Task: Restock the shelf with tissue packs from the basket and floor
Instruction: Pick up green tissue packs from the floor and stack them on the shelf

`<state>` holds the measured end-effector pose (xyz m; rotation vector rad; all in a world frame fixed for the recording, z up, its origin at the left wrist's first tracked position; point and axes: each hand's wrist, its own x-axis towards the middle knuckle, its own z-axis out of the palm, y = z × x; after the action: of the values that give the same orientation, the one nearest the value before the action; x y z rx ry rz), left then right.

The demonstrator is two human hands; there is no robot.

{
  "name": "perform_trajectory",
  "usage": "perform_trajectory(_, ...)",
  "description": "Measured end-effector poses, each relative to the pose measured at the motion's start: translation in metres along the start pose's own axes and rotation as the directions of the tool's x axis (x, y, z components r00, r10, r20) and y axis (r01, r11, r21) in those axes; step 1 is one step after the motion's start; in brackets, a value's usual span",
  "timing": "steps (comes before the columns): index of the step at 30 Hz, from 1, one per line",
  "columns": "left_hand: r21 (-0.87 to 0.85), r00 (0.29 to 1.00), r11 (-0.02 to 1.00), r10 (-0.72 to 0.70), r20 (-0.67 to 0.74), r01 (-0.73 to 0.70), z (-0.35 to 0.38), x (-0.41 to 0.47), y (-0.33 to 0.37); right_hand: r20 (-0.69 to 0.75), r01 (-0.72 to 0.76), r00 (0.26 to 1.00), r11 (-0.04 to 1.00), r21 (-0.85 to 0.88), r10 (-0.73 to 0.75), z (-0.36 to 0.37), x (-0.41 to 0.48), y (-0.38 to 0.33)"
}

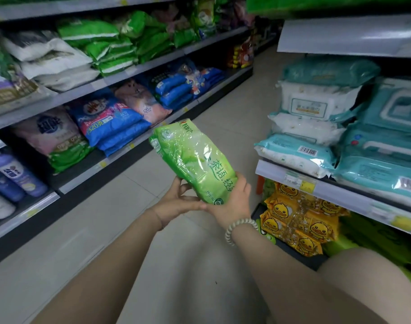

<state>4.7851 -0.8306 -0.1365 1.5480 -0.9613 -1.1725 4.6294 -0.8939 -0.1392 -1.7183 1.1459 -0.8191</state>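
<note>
A green tissue pack (194, 157) in shiny plastic is held up over the aisle floor, tilted with its top toward the upper left. My right hand (232, 202), with a bead bracelet at the wrist, grips its lower end. My left hand (176, 202) cups the pack from underneath at the lower left, fingers curled against it. The shelf on the right (316, 183) holds teal and white wipe packs (316, 127) above and yellow duck-print tissue packs (300, 220) below. No basket is in view.
The left shelving (120, 73) carries green, white and blue bags, with purple bottles (15, 176) at the lower left. A tiled aisle floor (223, 108) runs between the two shelf units. My knee (368, 286) shows at the lower right.
</note>
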Motion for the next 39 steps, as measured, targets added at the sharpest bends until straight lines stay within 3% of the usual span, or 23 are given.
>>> perform_trajectory(4,-0.224,0.990,0.970,0.071,-0.121,-0.097,0.005,0.001,0.041,-0.021,0.079,0.997,0.996,-0.042,-0.080,-0.019,0.004,-0.020)
perform_trajectory(9,-0.465,0.954,0.852,0.120,-0.276,-0.242,0.009,0.011,0.086,-0.059,0.194,0.977,0.967,-0.166,-0.206,-0.043,0.013,-0.042)
perform_trajectory(18,-0.528,0.933,0.791,0.142,-0.332,-0.308,0.017,0.010,0.149,-0.084,0.323,0.930,0.905,-0.277,-0.357,-0.097,0.019,-0.091)
perform_trajectory(24,-0.561,0.925,0.741,0.236,-0.298,-0.369,0.025,0.006,0.197,-0.212,0.409,0.846,0.851,-0.329,-0.488,-0.126,0.024,-0.125)
perform_trajectory(29,-0.608,0.918,0.694,0.218,-0.333,-0.385,0.035,0.004,0.225,-0.302,0.490,0.760,0.813,-0.316,-0.576,-0.150,0.025,-0.153)
perform_trajectory(39,-0.694,0.926,0.612,0.248,-0.285,-0.378,0.055,-0.015,0.260,-0.248,0.586,0.603,0.631,-0.508,-0.759,-0.170,0.020,-0.178)
